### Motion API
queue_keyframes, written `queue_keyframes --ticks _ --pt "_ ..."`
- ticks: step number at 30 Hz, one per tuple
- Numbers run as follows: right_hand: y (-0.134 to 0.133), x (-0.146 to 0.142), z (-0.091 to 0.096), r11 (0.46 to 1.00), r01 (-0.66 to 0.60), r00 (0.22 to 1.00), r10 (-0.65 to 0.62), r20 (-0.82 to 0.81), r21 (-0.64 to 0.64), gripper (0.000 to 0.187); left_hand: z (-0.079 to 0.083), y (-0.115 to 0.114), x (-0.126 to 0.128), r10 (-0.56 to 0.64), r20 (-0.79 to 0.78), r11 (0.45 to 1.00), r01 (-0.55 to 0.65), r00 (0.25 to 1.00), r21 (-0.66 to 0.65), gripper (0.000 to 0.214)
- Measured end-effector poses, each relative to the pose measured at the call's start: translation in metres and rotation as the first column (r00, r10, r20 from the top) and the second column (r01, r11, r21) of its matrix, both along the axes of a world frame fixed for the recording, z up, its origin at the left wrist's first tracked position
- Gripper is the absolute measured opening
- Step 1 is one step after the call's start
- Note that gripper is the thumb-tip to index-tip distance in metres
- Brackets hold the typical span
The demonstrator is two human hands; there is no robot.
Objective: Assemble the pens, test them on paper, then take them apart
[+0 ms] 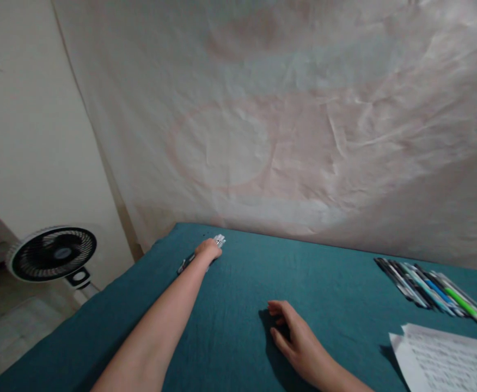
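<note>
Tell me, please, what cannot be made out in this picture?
Head view, the left hand: far off and small, so whether it grips anything cannot be told.
Head view, the items at that hand: too small and blurred to identify.
Head view, the paper: cut off by the right and bottom edges, and its print is too blurred to read.
Head view, the pens: the row is too blurred to count.

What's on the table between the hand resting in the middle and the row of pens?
Nothing: in the head view only bare teal cloth lies between the right hand and the row of pens. The paper sheet sits nearer the person, off that stretch.
</note>
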State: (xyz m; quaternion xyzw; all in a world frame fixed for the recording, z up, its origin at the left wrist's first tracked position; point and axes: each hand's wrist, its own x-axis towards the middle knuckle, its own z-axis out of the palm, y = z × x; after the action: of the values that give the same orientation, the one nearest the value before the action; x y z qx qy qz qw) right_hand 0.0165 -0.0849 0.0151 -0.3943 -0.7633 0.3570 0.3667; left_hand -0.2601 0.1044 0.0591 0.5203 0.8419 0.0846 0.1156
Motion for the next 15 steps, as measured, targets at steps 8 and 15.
queue_keyframes --ticks 8,15 --pt "0.002 -0.001 0.000 1.000 -0.006 1.000 0.005 0.024 0.015 0.035 -0.014 0.005 -0.005 -0.015 -0.130 0.999 0.021 0.991 0.049 0.044" --pt "0.001 0.000 0.002 0.999 -0.023 0.999 0.022 0.031 0.022 0.035 -0.021 -0.002 0.000 -0.035 -0.215 0.991 0.062 0.976 0.122 0.061"
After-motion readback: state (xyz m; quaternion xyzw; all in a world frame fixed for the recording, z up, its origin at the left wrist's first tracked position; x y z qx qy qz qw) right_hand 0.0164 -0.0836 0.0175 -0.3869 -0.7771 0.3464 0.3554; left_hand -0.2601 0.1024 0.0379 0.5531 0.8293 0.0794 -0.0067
